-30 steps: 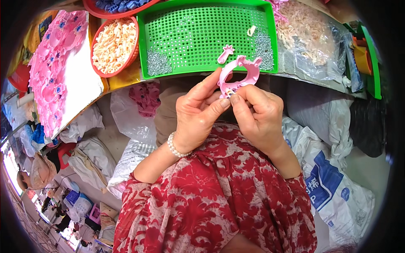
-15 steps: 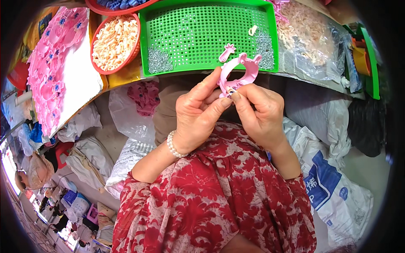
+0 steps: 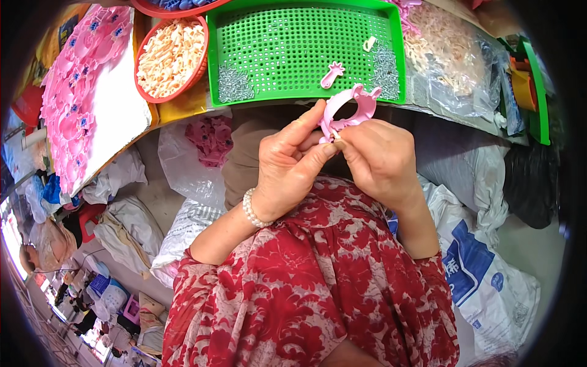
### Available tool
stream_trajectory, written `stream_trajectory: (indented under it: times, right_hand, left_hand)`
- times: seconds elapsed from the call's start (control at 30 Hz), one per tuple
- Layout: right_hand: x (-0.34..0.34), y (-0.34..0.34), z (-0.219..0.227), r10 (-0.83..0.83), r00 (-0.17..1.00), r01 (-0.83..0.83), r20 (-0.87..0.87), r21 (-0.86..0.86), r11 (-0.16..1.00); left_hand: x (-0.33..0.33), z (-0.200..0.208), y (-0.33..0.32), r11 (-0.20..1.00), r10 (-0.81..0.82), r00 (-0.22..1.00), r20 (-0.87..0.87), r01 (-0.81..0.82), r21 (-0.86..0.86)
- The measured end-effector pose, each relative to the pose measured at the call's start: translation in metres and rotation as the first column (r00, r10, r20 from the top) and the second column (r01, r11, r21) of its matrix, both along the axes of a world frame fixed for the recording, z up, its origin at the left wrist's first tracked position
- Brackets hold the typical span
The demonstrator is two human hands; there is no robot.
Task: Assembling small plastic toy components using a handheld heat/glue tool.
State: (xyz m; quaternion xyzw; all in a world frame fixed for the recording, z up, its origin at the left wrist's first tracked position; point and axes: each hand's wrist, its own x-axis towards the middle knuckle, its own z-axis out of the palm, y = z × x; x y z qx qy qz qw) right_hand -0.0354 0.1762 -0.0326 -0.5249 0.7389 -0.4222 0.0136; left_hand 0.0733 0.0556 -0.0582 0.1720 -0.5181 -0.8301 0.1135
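Observation:
A pink plastic ring-shaped part point(image 3: 366, 107) with small knobs along its upper rim is held up in front of my body. My left hand point(image 3: 287, 165) is closed on its lower left side, thumb and forefinger gripping it. At the part's lower edge, the fingertips of my right hand point(image 3: 382, 162) are pinched together by a tiny pale piece, mostly hidden by the fingers. Just above the ring, a small pink piece with a toothed end point(image 3: 332, 74) lies in the green perforated tray point(image 3: 293, 37).
Silver screws point(image 3: 235, 84) lie in the tray's near corners, with a cream piece point(image 3: 369, 43) at right. A red basket point(image 3: 203, 67) of cream pieces stands left, beside many pink parts point(image 3: 79, 79). Clear plastic point(image 3: 465, 79) covers pale pieces at right. White sacks point(image 3: 489, 287) flank my lap.
My right hand has turned, its fingers curling more over the lower edge of the pink part. The ring has tilted slightly. The tray appears shifted a little to the right in view.

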Motion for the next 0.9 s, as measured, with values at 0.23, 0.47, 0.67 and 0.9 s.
stream_trajectory:
  times: [0.23, 0.47, 0.67, 0.9]
  right_hand:
    - [0.007, 0.0, 0.006, -0.068, 0.92, 0.137, -0.386, 0.156, 0.978]
    - [-0.004, 0.006, -0.004, -0.047, 0.944, 0.047, -0.328, -0.007, 0.999]
    - [0.0, 0.01, -0.005, -0.109, 0.986, 0.105, -0.124, -0.035, 0.994]
    - [-0.003, 0.012, -0.006, -0.095, 0.994, 0.094, 0.059, 0.024, 0.995]
  left_hand:
    - [-0.002, 0.0, -0.001, 1.0, -0.003, 1.0, 0.013, 0.003, 0.011]
    - [-0.003, 0.005, -0.005, 0.976, -0.098, 0.993, 0.072, 0.082, 0.203]
    - [-0.004, 0.006, -0.005, 0.966, -0.12, 0.989, 0.089, 0.095, 0.242]
    - [-0.001, -0.001, -0.003, 0.981, -0.122, 0.991, 0.058, 0.111, 0.159]
